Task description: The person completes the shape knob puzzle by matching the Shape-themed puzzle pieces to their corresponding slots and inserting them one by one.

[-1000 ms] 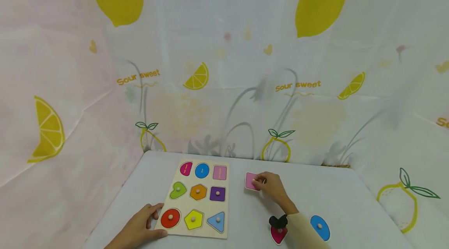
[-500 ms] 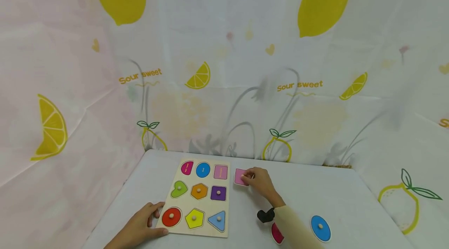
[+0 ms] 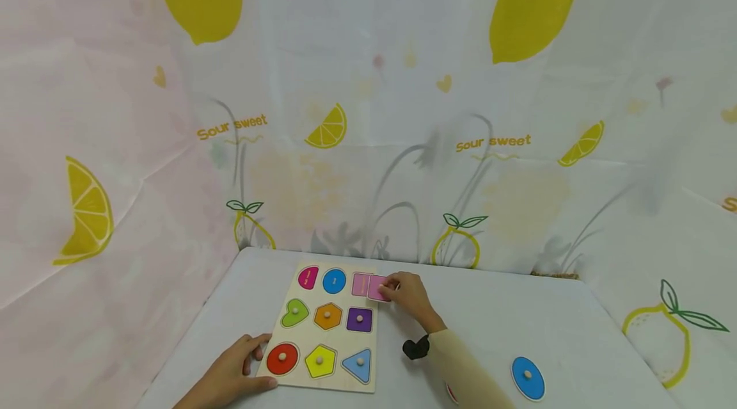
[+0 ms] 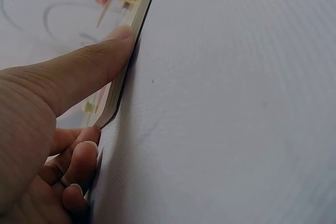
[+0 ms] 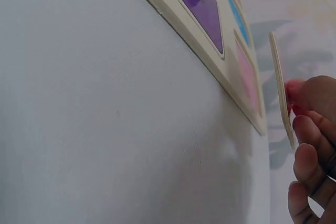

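Note:
A pink square puzzle piece (image 3: 377,288) is pinched by its knob in my right hand (image 3: 407,294). It is held above the wooden puzzle board (image 3: 311,384), partly over the pink square recess (image 3: 361,284) at the far right corner. In the right wrist view the piece (image 5: 280,80) appears edge-on, apart from the board. My left hand (image 3: 233,370) grips the board's near left corner. In the left wrist view the thumb (image 4: 100,64) presses the near edge, and curled fingers touch the other side. Pink half-round and blue round recesses lie bare in the far row.
A blue oval knobbed piece (image 3: 528,378) lies on the white table at the right. A red-pink piece (image 3: 451,392) is mostly hidden under the right sleeve (image 3: 469,367). Several knobbed shapes sit in the board, among them a purple square (image 3: 359,319). A lemon-print cloth (image 3: 368,140) stands behind.
My right hand has carried the pink square piece leftward, from beside the board to over its far right corner. The sleeve now covers more of the red-pink piece. My left hand keeps its place.

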`<move>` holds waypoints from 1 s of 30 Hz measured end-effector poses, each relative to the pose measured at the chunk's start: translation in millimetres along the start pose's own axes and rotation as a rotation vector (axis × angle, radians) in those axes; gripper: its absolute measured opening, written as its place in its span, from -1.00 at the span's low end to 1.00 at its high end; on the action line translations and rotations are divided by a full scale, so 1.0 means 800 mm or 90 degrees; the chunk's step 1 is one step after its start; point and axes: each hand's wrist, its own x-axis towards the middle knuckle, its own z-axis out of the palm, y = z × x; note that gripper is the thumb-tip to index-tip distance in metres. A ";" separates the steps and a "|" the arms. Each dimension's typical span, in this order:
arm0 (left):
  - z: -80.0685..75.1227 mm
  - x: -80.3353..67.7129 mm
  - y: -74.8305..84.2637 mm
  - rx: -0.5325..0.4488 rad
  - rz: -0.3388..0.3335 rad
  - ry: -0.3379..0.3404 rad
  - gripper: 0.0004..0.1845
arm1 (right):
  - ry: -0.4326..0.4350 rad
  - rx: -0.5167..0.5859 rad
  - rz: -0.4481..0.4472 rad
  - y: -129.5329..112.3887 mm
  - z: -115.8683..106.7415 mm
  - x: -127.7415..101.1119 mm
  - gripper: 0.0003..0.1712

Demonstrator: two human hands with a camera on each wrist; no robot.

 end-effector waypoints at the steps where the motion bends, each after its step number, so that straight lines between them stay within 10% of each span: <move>1: 0.000 0.000 0.000 0.000 0.001 0.001 -0.02 | -0.002 0.001 0.001 -0.001 0.002 0.002 -0.86; 30: -0.004 -0.005 0.002 -0.022 0.013 -0.009 -0.03 | -0.040 -0.035 0.077 -0.016 0.055 0.033 -0.86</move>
